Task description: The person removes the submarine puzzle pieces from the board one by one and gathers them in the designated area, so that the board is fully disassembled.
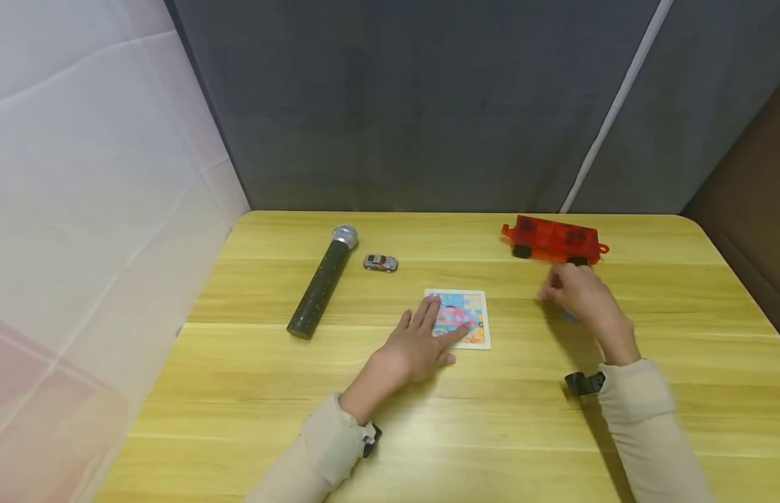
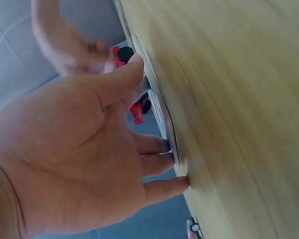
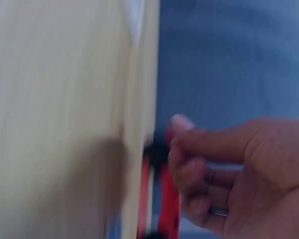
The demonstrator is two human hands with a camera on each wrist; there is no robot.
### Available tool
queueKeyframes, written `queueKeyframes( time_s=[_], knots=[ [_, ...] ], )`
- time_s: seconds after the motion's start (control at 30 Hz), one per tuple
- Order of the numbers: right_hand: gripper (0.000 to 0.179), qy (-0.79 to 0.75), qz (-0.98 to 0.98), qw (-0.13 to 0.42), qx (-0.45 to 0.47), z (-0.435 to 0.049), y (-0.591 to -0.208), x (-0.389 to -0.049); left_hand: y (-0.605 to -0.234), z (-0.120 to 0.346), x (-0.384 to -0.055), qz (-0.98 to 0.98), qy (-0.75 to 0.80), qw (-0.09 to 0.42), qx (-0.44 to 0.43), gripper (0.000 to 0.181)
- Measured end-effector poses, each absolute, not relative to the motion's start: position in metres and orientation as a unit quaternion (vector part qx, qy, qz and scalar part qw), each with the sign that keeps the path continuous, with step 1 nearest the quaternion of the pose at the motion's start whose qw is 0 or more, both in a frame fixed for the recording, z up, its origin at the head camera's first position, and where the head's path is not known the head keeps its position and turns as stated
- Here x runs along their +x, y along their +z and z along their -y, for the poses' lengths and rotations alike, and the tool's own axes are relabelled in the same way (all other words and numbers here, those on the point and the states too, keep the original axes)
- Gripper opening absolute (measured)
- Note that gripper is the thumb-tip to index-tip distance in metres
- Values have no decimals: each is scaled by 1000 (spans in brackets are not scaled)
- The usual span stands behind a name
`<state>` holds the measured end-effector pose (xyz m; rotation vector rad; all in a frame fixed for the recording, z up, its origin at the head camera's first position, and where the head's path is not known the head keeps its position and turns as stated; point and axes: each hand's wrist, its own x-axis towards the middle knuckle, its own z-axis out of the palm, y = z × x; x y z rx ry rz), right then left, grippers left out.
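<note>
A small jigsaw puzzle in a white frame (image 1: 488,328) lies on the table, its picture (image 1: 454,318) in pink, blue and yellow, with a pale patch toward the upper right. My left hand (image 1: 412,349) rests on its left and lower part, fingers spread and nearly straight; in the left wrist view the hand (image 2: 89,154) has fingertips at the frame's edge. Raised over the table to the right, my right hand (image 1: 581,297) pinches what looks like a small pinkish puzzle piece, blurred and mostly hidden by the fingers. A blue puzzle piece (image 1: 568,317) lies beneath that hand.
Behind the right hand stands a red translucent toy wagon (image 1: 556,239) with black wheels. A silver toy car (image 1: 380,263) and a black microphone (image 1: 322,286) lie to the left of the puzzle. A grey partition (image 1: 396,105) borders the table's back edge.
</note>
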<state>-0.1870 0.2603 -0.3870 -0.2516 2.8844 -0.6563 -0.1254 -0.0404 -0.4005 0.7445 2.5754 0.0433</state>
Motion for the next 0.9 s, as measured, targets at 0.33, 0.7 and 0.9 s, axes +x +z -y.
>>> queueKeyframes(
  time_s=[0.33,0.7,0.9],
  knots=[
    [8,-214,-952,107,-192,-160,-402,-193,-404,36,-125,-933,19,234,272,61],
    [18,-265,-944,62,-189,-150,-415,-192,-402,36,-124,-935,-5,240,261,60],
    [16,-333,-918,62,-209,-157,-401,-193,-401,38,-126,-935,-1,242,260,61]
  ],
)
